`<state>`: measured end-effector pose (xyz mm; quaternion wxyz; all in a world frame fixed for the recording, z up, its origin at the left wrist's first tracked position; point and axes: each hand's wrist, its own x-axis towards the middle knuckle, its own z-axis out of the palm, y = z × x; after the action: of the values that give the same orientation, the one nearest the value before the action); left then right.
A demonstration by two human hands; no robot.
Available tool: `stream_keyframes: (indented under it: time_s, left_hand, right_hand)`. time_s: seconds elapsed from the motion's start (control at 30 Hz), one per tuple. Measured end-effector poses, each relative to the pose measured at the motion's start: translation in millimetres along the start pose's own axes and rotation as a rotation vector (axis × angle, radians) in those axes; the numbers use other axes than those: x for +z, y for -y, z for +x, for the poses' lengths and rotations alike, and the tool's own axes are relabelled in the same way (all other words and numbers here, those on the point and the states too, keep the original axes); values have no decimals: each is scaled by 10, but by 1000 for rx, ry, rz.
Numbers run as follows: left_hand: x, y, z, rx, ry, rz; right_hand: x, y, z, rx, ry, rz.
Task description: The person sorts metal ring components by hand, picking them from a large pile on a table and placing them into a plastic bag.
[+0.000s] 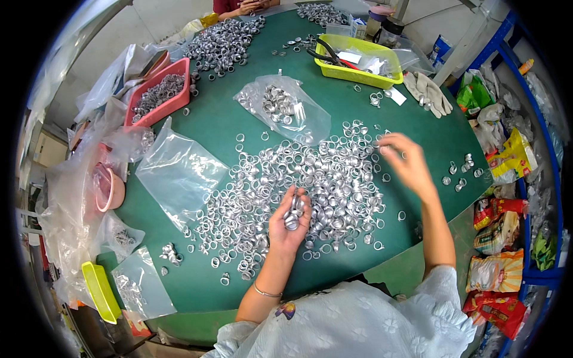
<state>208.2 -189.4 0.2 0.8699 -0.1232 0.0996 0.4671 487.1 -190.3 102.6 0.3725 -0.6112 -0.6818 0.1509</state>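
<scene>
A broad pile of silver-coloured metal rings (pixel 340 179) covers the middle of the green table. Over its near part my left hand (pixel 289 224) is turned palm up, its fingers curled around several rings (pixel 292 221). At the pile's right edge my right hand (pixel 409 160) reaches inward, palm down, fingers stretched out and somewhat apart. A few loose rings lie beside and below its fingertips; I see none clearly held there. Beyond the pile rests a clear plastic bag (pixel 310 122) with more rings inside.
An empty-looking clear bag (pixel 179 173) lies left of the pile. A pink basket (pixel 158 98) of small metal parts stands at the far left, a yellow basket (pixel 358 74) with pliers at the far right. Work gloves (pixel 428 92) lie nearby. Another person's hands (pixel 253 6) show across the table (pixel 221 101).
</scene>
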Motion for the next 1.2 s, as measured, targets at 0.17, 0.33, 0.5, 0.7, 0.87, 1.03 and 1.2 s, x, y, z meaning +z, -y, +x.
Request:
stream_keyframes:
  time_s: [0.17, 0.33, 0.5, 0.7, 0.87, 1.03, 1.2]
  left_hand:
    - [137, 95, -17, 121, -21, 247]
    - [120, 72, -13, 110, -32, 237]
    - [85, 9, -49, 118, -19, 205]
    - [95, 86, -21, 73, -36, 229]
    - [45, 92, 20, 61, -11, 202]
    - [91, 37, -30, 94, -48, 149]
    - [113, 66, -17, 25, -17, 141]
  right_hand:
    - [1094, 290, 1011, -257, 138, 239]
    - [1954, -72, 1425, -169, 90, -452]
    - [1945, 283, 1470, -59, 508, -179]
    - [2138, -62, 2113, -130, 83, -197]
    - [2546, -205, 2179, -118, -6, -264]
    - [2138, 210, 1786, -322, 419, -300]
    - [2171, -27, 2158, -107, 73, -194]
